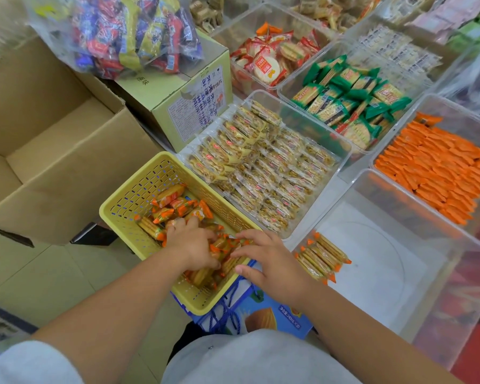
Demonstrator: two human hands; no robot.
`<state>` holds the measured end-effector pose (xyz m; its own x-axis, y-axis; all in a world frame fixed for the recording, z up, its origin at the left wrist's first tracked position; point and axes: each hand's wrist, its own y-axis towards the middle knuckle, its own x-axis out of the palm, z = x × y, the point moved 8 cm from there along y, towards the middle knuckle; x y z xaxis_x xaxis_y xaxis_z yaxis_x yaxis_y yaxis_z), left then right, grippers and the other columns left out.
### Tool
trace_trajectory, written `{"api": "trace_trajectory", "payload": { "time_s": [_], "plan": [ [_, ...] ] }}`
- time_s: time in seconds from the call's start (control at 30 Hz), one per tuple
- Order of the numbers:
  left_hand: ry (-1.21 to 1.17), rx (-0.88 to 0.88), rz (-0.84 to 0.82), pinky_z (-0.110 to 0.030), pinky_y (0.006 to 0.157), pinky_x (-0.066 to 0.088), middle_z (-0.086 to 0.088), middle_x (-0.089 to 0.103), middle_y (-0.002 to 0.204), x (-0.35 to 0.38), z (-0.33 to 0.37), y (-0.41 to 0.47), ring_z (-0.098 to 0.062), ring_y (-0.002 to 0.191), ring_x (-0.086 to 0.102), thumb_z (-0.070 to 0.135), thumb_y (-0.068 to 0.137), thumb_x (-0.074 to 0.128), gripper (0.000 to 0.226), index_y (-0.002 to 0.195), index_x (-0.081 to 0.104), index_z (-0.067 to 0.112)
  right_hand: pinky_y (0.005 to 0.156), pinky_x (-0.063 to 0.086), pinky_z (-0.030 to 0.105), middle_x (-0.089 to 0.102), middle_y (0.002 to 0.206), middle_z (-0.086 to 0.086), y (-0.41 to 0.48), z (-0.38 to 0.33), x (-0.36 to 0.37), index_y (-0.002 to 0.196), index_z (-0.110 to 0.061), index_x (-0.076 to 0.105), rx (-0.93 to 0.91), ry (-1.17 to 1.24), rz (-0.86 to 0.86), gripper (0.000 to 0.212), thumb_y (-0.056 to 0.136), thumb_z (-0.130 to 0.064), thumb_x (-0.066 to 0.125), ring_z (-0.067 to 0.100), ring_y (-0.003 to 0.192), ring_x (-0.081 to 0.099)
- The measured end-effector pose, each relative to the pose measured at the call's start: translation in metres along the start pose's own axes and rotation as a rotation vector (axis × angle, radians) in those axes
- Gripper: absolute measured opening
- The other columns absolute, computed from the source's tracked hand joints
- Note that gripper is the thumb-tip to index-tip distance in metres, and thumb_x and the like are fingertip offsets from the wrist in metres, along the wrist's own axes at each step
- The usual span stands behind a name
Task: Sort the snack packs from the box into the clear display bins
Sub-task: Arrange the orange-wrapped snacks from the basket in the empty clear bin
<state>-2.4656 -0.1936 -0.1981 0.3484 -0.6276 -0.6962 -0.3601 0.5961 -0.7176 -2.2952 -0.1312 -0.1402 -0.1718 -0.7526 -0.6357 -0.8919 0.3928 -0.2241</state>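
Orange-ended snack packs (178, 206) mostly lie in the yellow basket (122, 195), my left hand (190, 245) with fingers curled round a bundle, my right hand (269, 259) with fingers straight against it, and I judge only a few sit in the near clear bin (385, 273).

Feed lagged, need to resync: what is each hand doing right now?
Left hand: curled round snack packs in the yellow basket.
Right hand: open, resting on those packs.

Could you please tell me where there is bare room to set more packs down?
The nearest clear bin is mostly bare, right of its short row of biscuit packs. The yellow-pack bin, green-pack bin, orange-pack bin and yellow basket are crowded.
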Motion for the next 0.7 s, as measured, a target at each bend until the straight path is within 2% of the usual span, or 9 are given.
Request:
{"api": "trace_trajectory", "payload": {
  "time_s": [0.07,0.17,0.3,0.37,0.47,0.53,0.6,0.63,0.7],
  "plan": [
    [-0.004,-0.007,-0.054,-0.059,0.120,0.020,-0.012,0.030,0.156,0.002,0.001,0.005,-0.044,0.147,0.021,0.077,0.068,0.070,0.086,0.145,0.048,0.047,0.112,0.025,0.036,0.036,0.150,-0.023,0.000,0.000,0.000,0.125,-0.036,0.067,0.006,-0.006,-0.003,0.032,0.098,-0.050,0.058,0.013,0.140,0.025],
    [-0.035,0.021,-0.118,-0.049,0.115,0.034,-0.016,0.023,0.164,0.007,0.004,0.010,-0.042,0.147,0.028,0.071,0.074,0.070,0.089,0.152,0.043,0.039,0.112,0.027,0.037,0.036,0.151,-0.021,-0.001,0.000,0.000,0.125,-0.036,0.066,0.012,-0.013,-0.010,0.032,0.098,-0.050,0.058,0.013,0.139,0.025],
    [-0.084,0.021,-0.080,-0.041,0.101,0.046,-0.013,0.040,0.145,0.005,0.004,0.012,-0.037,0.131,0.045,0.068,0.069,0.074,0.093,0.152,0.044,0.035,0.113,0.029,0.040,0.036,0.151,-0.020,-0.002,-0.001,-0.001,0.126,-0.035,0.066,0.018,-0.003,-0.018,0.033,0.098,-0.050,0.057,0.014,0.139,0.025],
    [-0.267,0.027,-0.072,-0.034,0.086,0.052,-0.006,0.046,0.133,0.003,0.004,0.010,-0.028,0.116,0.055,0.056,0.064,0.083,0.092,0.147,0.050,0.032,0.114,0.028,0.040,0.036,0.152,-0.021,-0.002,-0.001,-0.001,0.126,-0.036,0.066,0.020,-0.003,-0.020,0.033,0.098,-0.050,0.057,0.013,0.140,0.024],
    [-0.687,0.013,0.017,-0.025,0.060,0.046,0.010,0.057,0.102,-0.005,-0.003,0.003,-0.010,0.087,0.058,0.036,0.062,0.088,0.080,0.135,0.057,0.025,0.114,0.029,0.041,0.036,0.152,-0.021,-0.003,-0.002,-0.002,0.127,-0.036,0.066,0.022,0.004,-0.023,0.033,0.098,-0.049,0.058,0.013,0.140,0.024],
    [-0.972,-0.006,0.084,-0.026,0.063,0.050,0.009,0.066,0.099,-0.008,-0.010,-0.007,-0.013,0.087,0.065,0.031,0.063,0.091,0.074,0.129,0.057,0.033,0.115,0.029,0.041,0.036,0.152,-0.021,-0.003,-0.002,-0.003,0.128,-0.035,0.065,0.031,0.009,-0.029,0.034,0.098,-0.049,0.058,0.012,0.140,0.023],
    [-1.202,0.013,0.133,-0.026,0.066,0.056,0.009,0.075,0.094,-0.012,-0.016,-0.023,-0.015,0.087,0.072,0.033,0.059,0.093,0.065,0.112,0.059,0.049,0.115,0.030,0.042,0.035,0.152,-0.022,-0.003,-0.003,-0.004,0.132,-0.036,0.062,0.042,0.015,-0.036,0.036,0.098,-0.049,0.058,0.012,0.141,0.024],
    [-1.292,0.038,0.145,-0.025,0.069,0.059,0.009,0.078,0.094,-0.016,-0.017,-0.032,-0.015,0.087,0.075,0.035,0.055,0.094,0.062,0.106,0.063,0.051,0.116,0.029,0.043,0.035,0.153,-0.022,-0.003,-0.004,-0.004,0.136,-0.038,0.058,0.051,0.024,-0.042,0.039,0.098,-0.048,0.059,0.012,0.141,0.024],
    [-1.436,0.087,0.164,-0.034,0.077,0.062,0.008,0.079,0.102,-0.022,-0.019,-0.050,-0.016,0.091,0.077,0.038,0.050,0.094,0.064,0.107,0.067,0.049,0.118,0.027,0.045,0.033,0.154,-0.023,-0.003,-0.006,-0.006,0.146,-0.044,0.044,0.080,0.055,-0.052,0.052,0.097,-0.051,0.060,0.012,0.142,0.022]
  ]
}}
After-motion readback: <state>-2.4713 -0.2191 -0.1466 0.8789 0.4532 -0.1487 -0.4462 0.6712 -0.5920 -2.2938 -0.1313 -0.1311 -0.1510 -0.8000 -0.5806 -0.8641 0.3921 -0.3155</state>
